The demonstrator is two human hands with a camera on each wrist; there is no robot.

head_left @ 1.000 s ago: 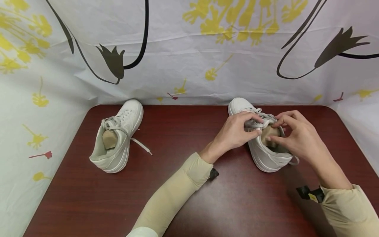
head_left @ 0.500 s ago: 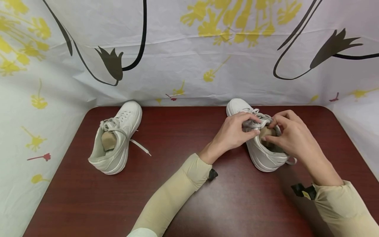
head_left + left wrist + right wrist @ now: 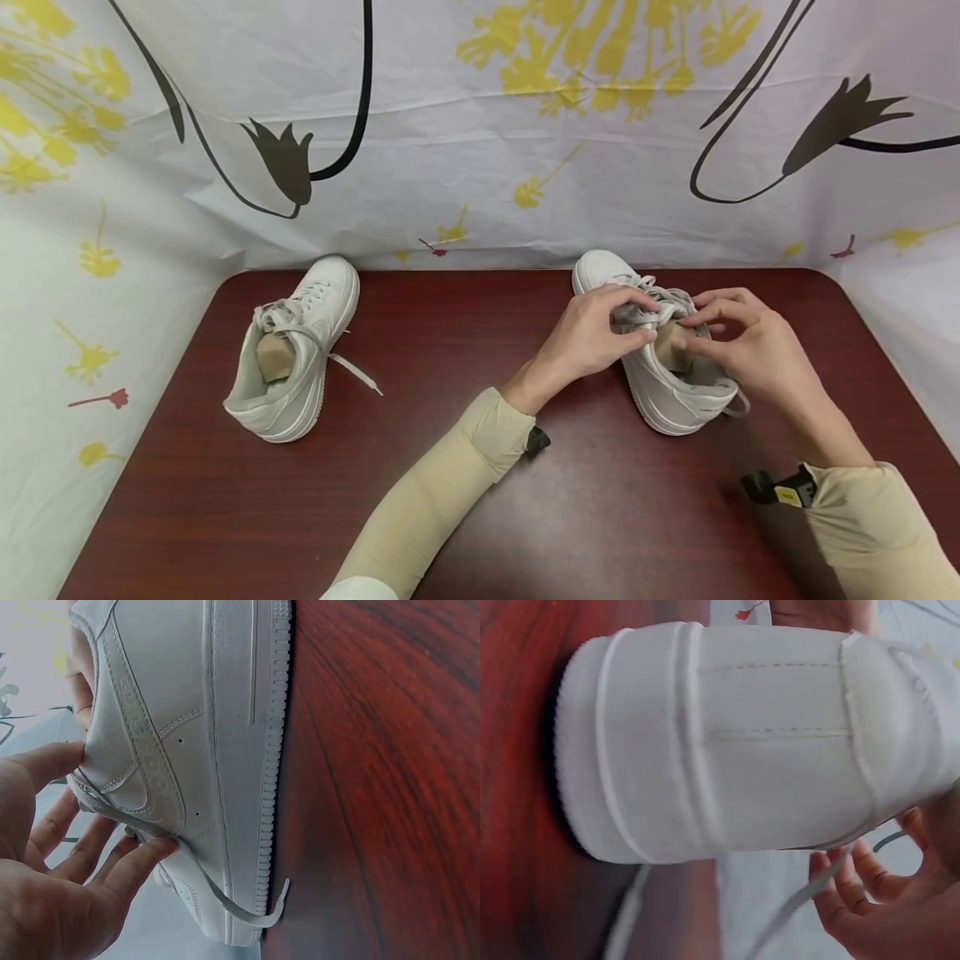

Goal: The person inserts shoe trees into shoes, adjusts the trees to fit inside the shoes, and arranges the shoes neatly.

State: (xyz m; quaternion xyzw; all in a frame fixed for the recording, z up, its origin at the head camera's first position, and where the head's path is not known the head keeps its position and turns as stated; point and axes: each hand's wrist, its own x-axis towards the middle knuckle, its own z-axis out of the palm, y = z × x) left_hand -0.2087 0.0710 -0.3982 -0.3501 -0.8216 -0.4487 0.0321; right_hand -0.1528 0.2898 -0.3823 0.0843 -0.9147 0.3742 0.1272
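A white sneaker (image 3: 667, 400) stands at the right with its toe pointing away. My left hand (image 3: 596, 329) holds it at the collar and bunched grey laces (image 3: 671, 300); thumb and index finger are bent round that edge. In the left wrist view, a finger of the left hand (image 3: 67, 877) touches the shoe's side beside a loose lace. My right hand (image 3: 750, 337) reaches into the opening and pinches at brown stuffing (image 3: 671, 346); the exact contact is partly hidden. In the right wrist view, other fingers of the right hand (image 3: 877, 900) lie outside the collar near a hanging lace.
A second white sneaker (image 3: 307, 350) stands at the left, with similar brown stuffing inside and a loose lace trailing on the dark red table (image 3: 450, 333). A white patterned cloth (image 3: 450, 167) rises behind and along both sides.
The right thumb and index finger have shifted at the shoe opening and drawn closer together over the stuffing. The left hand keeps its place on the shoe; the camera view has shifted slightly.
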